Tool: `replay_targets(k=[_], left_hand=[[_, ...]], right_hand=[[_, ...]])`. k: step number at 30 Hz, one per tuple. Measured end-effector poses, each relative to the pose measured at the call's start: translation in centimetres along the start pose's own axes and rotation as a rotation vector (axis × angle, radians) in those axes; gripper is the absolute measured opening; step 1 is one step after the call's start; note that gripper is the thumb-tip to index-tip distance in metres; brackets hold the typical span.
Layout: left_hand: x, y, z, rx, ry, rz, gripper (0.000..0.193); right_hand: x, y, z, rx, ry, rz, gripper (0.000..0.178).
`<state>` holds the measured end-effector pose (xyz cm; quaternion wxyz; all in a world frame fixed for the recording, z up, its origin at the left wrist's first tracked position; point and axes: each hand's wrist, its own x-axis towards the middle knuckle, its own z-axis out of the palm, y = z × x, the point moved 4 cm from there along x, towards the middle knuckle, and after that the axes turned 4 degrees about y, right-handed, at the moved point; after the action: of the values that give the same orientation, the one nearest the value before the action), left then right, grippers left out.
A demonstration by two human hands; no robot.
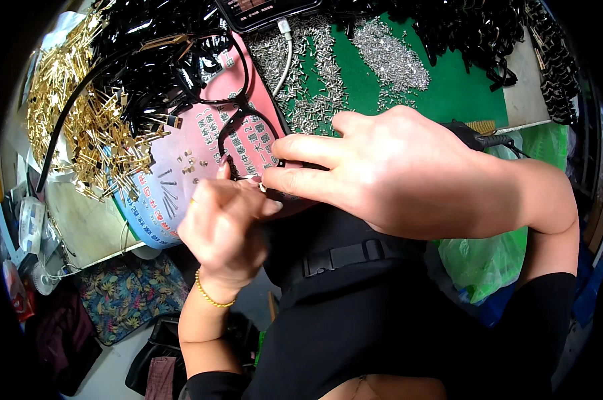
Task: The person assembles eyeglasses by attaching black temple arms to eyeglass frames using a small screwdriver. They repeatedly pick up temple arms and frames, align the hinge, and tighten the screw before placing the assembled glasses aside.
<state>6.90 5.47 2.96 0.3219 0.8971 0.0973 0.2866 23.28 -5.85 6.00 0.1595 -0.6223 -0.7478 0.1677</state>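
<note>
A black eyeglass frame (247,79) lies tilted over the pink part of a printed mat, its near rim running down to my hands. One long black temple (71,113) curves away to the left. My right hand (388,170) reaches in from the right, fingers closed at the near end of the frame; a dark part shows between two of them. My left hand (221,227), wearing a beaded gold bracelet (215,298), pinches right beside those fingertips, next to the rim. A tiny pale piece shows at the pinch, too small to name.
Gold-coloured metal parts (88,127) are heaped at the left, beside black temples (138,40). Small silver pins (308,87) and a glittering silver pile (391,57) lie on a green mat (471,87). A phone (265,10) with a white cable is at the back.
</note>
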Motion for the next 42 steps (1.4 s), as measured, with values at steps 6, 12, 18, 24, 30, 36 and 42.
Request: replay_targets(k=[6, 12, 18, 24, 30, 36, 42], left_hand=[[-0.7, -0.9, 0.3, -0.041, 0.060, -0.007, 0.032], [-1.7, -0.6, 0.5, -0.022, 0.075, 0.021, 0.023], [-1.9, -0.6, 0.5, -0.035, 0.114, 0.026, 0.021], [-3.0, -1.1, 1.1, 0.126, 0.224, -0.026, 0.020], [-1.4, 4.0, -6.1, -0.577, 0.517, -0.009, 0.032], [-0.9, 8.8, -3.0, 0.309, -0.209, 0.192, 0.040], [-2.1, -2.8, -16.2, 0.487, 0.551, -0.588, 0.025]], right_hand=[[-0.3, -0.6, 1.1, -0.273, 0.103, -0.031, 0.048], [-0.1, -0.8, 1.8, -0.326, 0.253, -0.073, 0.030], [-0.4, -1.3, 2.3, -0.330, 0.337, -0.082, 0.031], [-4.9, 0.1, -1.8, -0.262, 0.271, 0.312, 0.027], [-10.8, 4.6, -5.1, -0.206, 0.596, 0.711, 0.016], [-2.7, 5.9, -4.6, -0.469, 0.612, 0.493, 0.018], [-1.1, 10.2, -5.5, -0.711, 0.476, 0.581, 0.022]])
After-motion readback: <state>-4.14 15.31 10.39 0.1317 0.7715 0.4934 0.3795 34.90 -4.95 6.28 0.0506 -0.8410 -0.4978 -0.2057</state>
